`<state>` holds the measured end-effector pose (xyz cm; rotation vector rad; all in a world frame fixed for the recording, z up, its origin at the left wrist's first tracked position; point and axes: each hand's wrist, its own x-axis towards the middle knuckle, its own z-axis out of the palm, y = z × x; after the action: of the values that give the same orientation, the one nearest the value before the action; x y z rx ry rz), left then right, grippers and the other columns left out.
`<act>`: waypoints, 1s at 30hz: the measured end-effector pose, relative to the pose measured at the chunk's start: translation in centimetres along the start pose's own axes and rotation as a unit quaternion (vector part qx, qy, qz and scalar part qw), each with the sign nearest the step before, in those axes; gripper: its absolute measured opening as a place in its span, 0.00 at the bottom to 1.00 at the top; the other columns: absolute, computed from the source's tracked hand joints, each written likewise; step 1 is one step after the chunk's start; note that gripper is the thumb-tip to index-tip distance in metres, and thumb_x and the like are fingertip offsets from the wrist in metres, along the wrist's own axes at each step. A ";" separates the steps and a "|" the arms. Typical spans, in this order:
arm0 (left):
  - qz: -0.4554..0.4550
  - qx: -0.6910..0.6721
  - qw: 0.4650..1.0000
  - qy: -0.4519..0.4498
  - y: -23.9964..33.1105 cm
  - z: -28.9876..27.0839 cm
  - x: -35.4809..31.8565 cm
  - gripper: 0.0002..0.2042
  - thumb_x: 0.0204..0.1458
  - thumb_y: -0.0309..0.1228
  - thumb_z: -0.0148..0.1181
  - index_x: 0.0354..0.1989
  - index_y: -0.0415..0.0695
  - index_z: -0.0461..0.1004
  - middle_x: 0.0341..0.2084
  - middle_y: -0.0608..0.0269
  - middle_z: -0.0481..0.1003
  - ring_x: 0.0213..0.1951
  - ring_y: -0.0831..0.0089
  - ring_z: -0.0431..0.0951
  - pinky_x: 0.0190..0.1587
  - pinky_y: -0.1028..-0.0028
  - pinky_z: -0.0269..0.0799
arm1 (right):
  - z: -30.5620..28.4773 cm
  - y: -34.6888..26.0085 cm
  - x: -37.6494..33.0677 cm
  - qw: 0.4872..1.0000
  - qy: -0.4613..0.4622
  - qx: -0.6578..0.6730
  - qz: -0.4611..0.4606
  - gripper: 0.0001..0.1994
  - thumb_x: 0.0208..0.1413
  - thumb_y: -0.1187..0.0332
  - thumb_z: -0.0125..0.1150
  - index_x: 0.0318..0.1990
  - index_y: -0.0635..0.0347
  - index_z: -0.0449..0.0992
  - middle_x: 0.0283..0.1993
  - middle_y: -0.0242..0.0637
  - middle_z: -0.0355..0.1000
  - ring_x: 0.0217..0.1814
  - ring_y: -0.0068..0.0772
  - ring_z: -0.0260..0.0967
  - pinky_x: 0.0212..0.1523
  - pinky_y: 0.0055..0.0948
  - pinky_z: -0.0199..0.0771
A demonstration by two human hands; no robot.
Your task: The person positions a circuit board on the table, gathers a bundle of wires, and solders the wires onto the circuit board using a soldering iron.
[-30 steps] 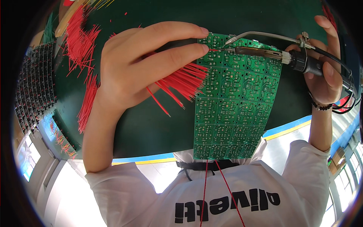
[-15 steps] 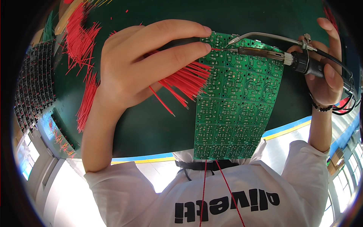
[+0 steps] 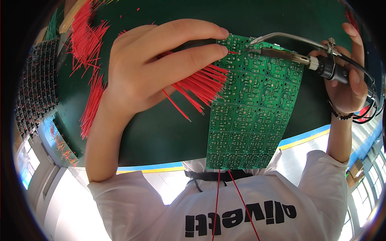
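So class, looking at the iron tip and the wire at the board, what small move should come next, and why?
Probably ease the iron tip left onto the joint. The left hand pinches a red wire against the board, and the tip in the right hand sits just beside the wire's end, seemingly not yet touching it.
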<state>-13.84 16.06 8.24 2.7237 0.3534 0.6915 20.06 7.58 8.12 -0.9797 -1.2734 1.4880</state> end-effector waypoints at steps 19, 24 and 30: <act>0.001 0.013 1.000 -0.005 -0.2 -0.1 -0.2 0.14 0.36 0.27 0.62 0.34 0.37 0.77 0.37 0.51 0.76 0.34 0.64 0.79 0.31 0.77 0.72 | -0.1 0.4 0.0 0.998 -0.028 -0.036 -0.044 0.39 0.54 0.59 0.52 0.64 0.70 0.37 0.51 0.54 0.68 0.49 0.47 0.70 0.53 0.33 0.64; 0.009 0.020 1.000 0.003 -0.4 0.1 -0.4 0.13 0.37 0.27 0.62 0.34 0.37 0.77 0.37 0.52 0.77 0.33 0.64 0.79 0.30 0.77 0.72 | 0.1 0.4 -0.1 0.999 0.003 -0.032 -0.029 0.39 0.53 0.58 0.52 0.63 0.69 0.37 0.47 0.53 0.70 0.49 0.47 0.70 0.53 0.35 0.64; 0.014 0.023 1.000 0.006 -0.5 0.1 -0.5 0.13 0.37 0.27 0.62 0.34 0.38 0.77 0.37 0.53 0.77 0.32 0.66 0.78 0.28 0.77 0.71 | 0.4 0.5 0.1 0.997 0.017 -0.052 -0.046 0.39 0.53 0.59 0.53 0.63 0.70 0.39 0.44 0.52 0.71 0.43 0.38 0.71 0.55 0.37 0.62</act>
<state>-14.31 16.29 7.76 2.7743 0.3380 0.7162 19.59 7.50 7.65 -0.9965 -1.3643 1.3411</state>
